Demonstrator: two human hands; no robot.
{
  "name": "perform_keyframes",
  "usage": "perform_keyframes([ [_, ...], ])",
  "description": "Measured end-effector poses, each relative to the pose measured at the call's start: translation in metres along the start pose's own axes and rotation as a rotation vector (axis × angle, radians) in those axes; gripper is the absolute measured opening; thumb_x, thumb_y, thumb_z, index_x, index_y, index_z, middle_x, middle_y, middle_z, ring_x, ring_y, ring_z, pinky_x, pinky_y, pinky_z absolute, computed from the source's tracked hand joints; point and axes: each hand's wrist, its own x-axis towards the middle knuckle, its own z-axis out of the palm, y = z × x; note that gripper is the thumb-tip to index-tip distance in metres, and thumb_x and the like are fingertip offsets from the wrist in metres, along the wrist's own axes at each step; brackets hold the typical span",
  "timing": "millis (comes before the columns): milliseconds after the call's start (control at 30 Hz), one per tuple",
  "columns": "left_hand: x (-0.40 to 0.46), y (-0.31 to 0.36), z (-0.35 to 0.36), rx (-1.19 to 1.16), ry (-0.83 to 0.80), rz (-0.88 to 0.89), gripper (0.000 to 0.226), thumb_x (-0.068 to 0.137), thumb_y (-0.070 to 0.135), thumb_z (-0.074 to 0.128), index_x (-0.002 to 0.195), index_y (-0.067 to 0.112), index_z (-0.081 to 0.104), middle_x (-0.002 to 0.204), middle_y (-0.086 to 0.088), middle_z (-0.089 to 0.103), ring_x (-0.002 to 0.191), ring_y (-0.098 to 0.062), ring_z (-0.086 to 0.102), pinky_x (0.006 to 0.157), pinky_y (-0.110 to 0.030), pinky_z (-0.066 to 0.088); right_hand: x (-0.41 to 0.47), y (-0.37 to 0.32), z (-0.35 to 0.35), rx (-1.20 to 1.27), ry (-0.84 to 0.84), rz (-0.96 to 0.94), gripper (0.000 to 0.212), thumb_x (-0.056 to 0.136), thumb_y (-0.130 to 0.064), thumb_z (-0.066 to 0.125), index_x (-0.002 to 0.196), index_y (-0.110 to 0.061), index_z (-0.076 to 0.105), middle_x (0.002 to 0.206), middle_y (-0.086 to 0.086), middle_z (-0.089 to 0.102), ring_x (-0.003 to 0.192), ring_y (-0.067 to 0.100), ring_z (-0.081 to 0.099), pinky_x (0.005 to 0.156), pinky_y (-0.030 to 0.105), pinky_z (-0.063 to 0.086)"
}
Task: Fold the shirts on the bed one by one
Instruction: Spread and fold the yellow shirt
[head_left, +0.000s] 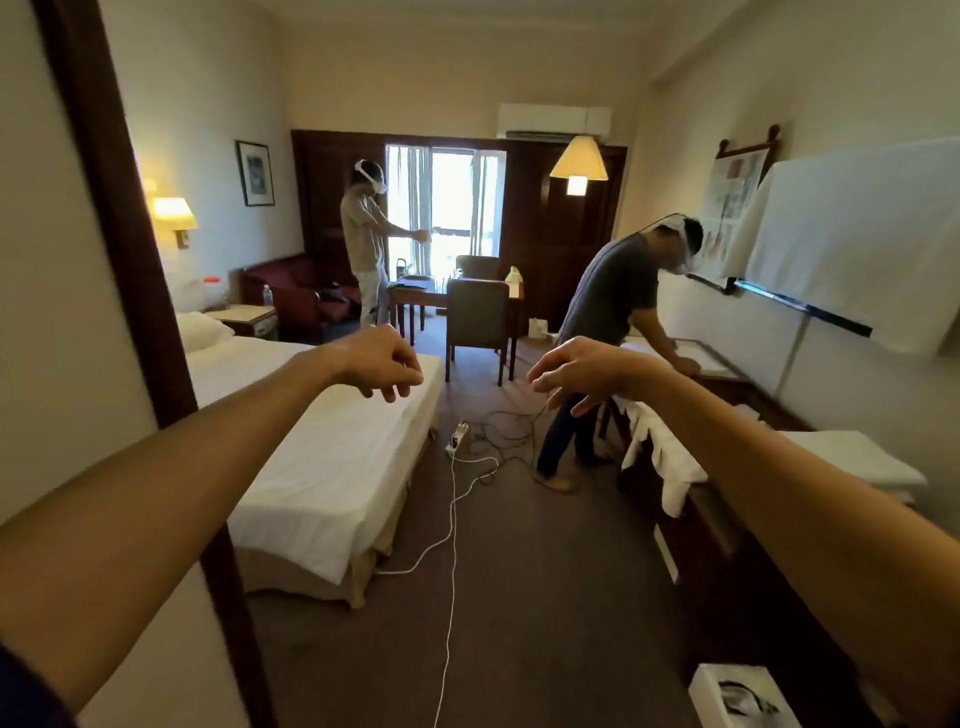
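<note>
At arm's length ahead: left hand (382, 361) and right hand (584, 371), both raised, fingers loosely curled, holding nothing; bed (332, 457) below left, white sheet, no shirts discernible on it; step judged: approach, folding not begun; next move: locate a shirt, walk over

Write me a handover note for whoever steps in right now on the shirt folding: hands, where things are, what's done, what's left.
Left hand: held out in the air, fingers loosely curled, grip empty.
Right hand: same, nothing held.
Bed ahead on the left: white sheet, no shirt visible on it.
White cloth hangs over the dark unit on the right; cannot tell if these are shirts.
Done: no folded shirt in view.
Left: find the shirts, fold each one.
</note>
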Motion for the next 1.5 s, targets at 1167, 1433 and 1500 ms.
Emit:
perform_keyframes([
  [1167, 0.892, -0.341, -0.076, 0.01, -0.033, -0.105, 0.015, 0.096, 0.025, 0.065, 0.097, 0.013, 0.074, 0.089, -0.005, 0.075, 0.081, -0.02, 0.073, 0.073, -0.037, 0.062, 0.959, 0.144, -0.189, -0.136, 0.055, -0.098, 0.02, 0.095, -0.024, 0.065, 0.114, -0.02, 0.067, 0.11, 0.004, 0.066, 0.097, 0.016, 0.067, 0.079, 0.033, 0.06],
  [1433, 1.05, -0.439, -0.102, -0.068, -0.028, -0.282, 0.014, 0.098, 0.027, 0.062, 0.102, 0.018, 0.073, 0.088, 0.0, 0.075, 0.077, -0.012, 0.073, 0.063, -0.028, 0.056, 1.17, 0.145, -0.201, -0.127, -0.031, -0.173, 0.023, 0.093, -0.025, 0.067, 0.116, -0.022, 0.068, 0.107, 0.002, 0.067, 0.096, 0.016, 0.067, 0.076, 0.031, 0.061],
  [1500, 1.091, -0.466, -0.101, -0.083, -0.036, -0.301, 0.014, 0.097, 0.027, 0.063, 0.1, 0.018, 0.073, 0.086, 0.001, 0.075, 0.078, -0.012, 0.074, 0.063, -0.028, 0.055, 1.22, 0.153, -0.197, -0.119, -0.058, -0.174, 0.025, 0.093, -0.025, 0.067, 0.118, -0.02, 0.068, 0.107, 0.003, 0.068, 0.096, 0.017, 0.068, 0.079, 0.034, 0.061],
])
